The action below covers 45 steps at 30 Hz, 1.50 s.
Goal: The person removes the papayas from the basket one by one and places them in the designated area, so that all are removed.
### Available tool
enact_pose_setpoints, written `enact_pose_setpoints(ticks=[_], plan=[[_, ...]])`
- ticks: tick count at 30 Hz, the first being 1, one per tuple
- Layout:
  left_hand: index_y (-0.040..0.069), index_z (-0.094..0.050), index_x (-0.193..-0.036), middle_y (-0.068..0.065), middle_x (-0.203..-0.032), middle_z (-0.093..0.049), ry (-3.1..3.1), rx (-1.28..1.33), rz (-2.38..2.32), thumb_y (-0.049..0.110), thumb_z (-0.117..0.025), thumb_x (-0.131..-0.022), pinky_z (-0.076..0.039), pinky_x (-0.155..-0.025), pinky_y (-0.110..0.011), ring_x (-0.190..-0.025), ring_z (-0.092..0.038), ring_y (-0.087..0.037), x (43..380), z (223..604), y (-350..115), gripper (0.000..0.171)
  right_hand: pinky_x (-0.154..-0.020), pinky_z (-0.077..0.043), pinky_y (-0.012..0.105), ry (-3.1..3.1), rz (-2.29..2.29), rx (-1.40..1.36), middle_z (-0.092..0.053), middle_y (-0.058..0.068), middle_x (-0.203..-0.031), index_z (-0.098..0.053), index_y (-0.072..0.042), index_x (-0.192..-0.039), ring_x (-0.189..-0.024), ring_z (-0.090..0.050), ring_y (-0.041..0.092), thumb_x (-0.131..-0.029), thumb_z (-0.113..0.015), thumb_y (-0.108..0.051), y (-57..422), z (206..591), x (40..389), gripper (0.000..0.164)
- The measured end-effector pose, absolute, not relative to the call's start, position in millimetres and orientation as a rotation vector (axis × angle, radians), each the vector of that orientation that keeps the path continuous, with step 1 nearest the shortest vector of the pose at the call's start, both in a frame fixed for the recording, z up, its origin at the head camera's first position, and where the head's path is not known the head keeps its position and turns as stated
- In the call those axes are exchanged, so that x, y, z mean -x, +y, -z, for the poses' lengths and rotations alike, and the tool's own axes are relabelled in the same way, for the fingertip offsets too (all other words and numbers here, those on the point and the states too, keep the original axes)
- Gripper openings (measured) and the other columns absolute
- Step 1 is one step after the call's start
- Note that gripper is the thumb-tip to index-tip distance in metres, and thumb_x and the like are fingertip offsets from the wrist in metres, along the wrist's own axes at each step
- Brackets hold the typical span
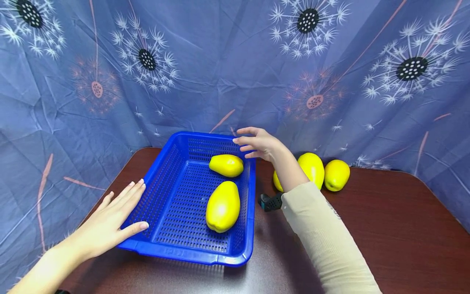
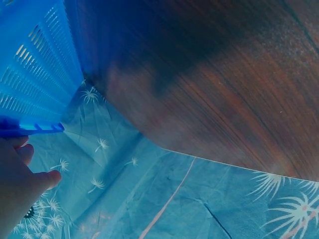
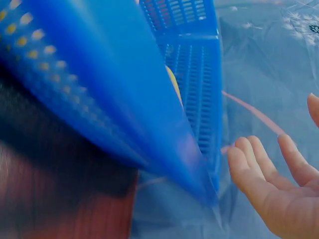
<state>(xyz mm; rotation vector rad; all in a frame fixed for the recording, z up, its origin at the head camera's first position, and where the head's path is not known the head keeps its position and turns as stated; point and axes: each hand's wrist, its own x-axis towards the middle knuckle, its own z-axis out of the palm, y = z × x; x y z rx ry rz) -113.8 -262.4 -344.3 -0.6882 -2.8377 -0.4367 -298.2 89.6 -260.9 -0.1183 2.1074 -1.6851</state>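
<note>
A blue plastic basket (image 1: pixel 183 258) with slotted walls stands on the table. Inside it, toward the right, lie two yellow papayas: a smaller papaya (image 1: pixel 227 165) at the back and a larger papaya (image 1: pixel 222 206) nearer the front. My left hand (image 1: pixel 110 220) rests along the basket's left rim with straight fingers and the thumb spread; in the left wrist view its fingers (image 2: pixel 25 152) are at the rim. Over the back right corner is my right hand (image 1: pixel 260 143), its fingers spread and loosely bent, with nothing in them. The right wrist view shows that hand (image 3: pixel 274 189) beside the basket wall.
On the brown table (image 1: pixel 396 212), right of the basket, several yellow fruits are grouped: a large one (image 1: pixel 311 168) partly behind my right forearm, and a smaller one (image 1: pixel 337 175) beside it. A black device (image 1: pixel 270 202) shows at my right sleeve. Blue dandelion-print cloth (image 1: pixel 220 61) hangs behind.
</note>
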Motion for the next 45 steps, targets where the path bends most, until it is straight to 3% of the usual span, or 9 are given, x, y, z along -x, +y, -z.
enact_pose_setpoints(ticks=[17,20,23,27,30,38,45], plan=[[0.012,-0.015,-0.151,-0.006,-0.156,-0.014,-2.84,0.687,0.45,0.038,-0.06,-0.089,0.005,-0.109,-0.053,-0.142,0.001,-0.014,114.8,346.2,-262.9,0.08,-0.104,-0.032,0.042,2.155,1.753,-0.056,-0.045,0.008,-0.137,-0.047,-0.013,-0.136,-0.128,-0.038,0.027,-0.086,-0.068,-0.018,57.5,293.5,310.6,0.055],[0.013,-0.014,-0.151,-0.006,-0.155,-0.014,-2.844,0.681,0.449,0.039,-0.059,-0.09,0.005,-0.109,-0.052,-0.142,0.001,-0.013,114.6,345.6,-262.8,0.08,-0.105,-0.03,0.044,2.178,1.763,-0.033,-0.042,0.008,-0.14,-0.048,-0.011,-0.136,-0.129,-0.036,0.027,-0.085,-0.068,-0.015,54.2,299.2,310.9,0.054],[0.013,-0.013,-0.151,-0.006,-0.155,-0.015,-2.843,0.675,0.44,0.039,-0.059,-0.09,0.005,-0.11,-0.051,-0.142,0.002,-0.012,114.8,344.8,-263.5,0.081,-0.103,-0.034,0.043,2.228,1.742,0.059,-0.044,0.014,-0.137,-0.047,-0.004,-0.135,-0.123,-0.044,0.031,-0.085,-0.067,-0.009,48.6,303.6,310.5,0.054],[0.012,-0.014,-0.151,-0.007,-0.155,-0.016,-2.843,0.68,0.434,0.039,-0.059,-0.09,0.004,-0.109,-0.052,-0.142,0.002,-0.011,115.3,344.9,-264.1,0.081,-0.095,-0.042,0.038,2.402,1.584,0.146,-0.048,0.021,-0.131,-0.049,-0.001,-0.132,-0.114,-0.052,0.033,-0.084,-0.068,-0.006,40.6,312.2,310.2,0.052],[0.012,-0.015,-0.15,-0.008,-0.155,-0.016,-2.843,0.685,0.432,0.039,-0.059,-0.089,0.004,-0.109,-0.052,-0.142,0.001,-0.012,116.0,344.3,-264.2,0.08,-0.093,-0.044,0.037,2.568,1.377,0.168,-0.048,0.02,-0.131,-0.054,-0.003,-0.129,-0.115,-0.05,0.031,-0.081,-0.072,-0.008,36.0,317.9,311.2,0.051],[0.012,-0.015,-0.15,-0.007,-0.155,-0.015,-2.841,0.687,0.424,0.039,-0.059,-0.09,0.003,-0.109,-0.053,-0.142,0.001,-0.014,118.2,342.0,-264.8,0.08,-0.098,-0.039,0.04,2.803,0.905,0.242,-0.05,0.012,-0.134,-0.057,-0.009,-0.128,-0.123,-0.044,0.032,-0.078,-0.076,-0.015,31.0,319.7,310.9,0.054],[0.012,-0.014,-0.151,-0.007,-0.155,-0.016,-2.849,0.683,0.441,0.039,-0.059,-0.09,0.003,-0.109,-0.054,-0.142,0.001,-0.013,116.8,345.3,-264.6,0.08,-0.095,-0.042,0.041,2.799,0.799,0.249,-0.049,0.013,-0.133,-0.054,-0.01,-0.13,-0.118,-0.045,0.032,-0.079,-0.076,-0.022,31.1,323.2,306.1,0.057]])
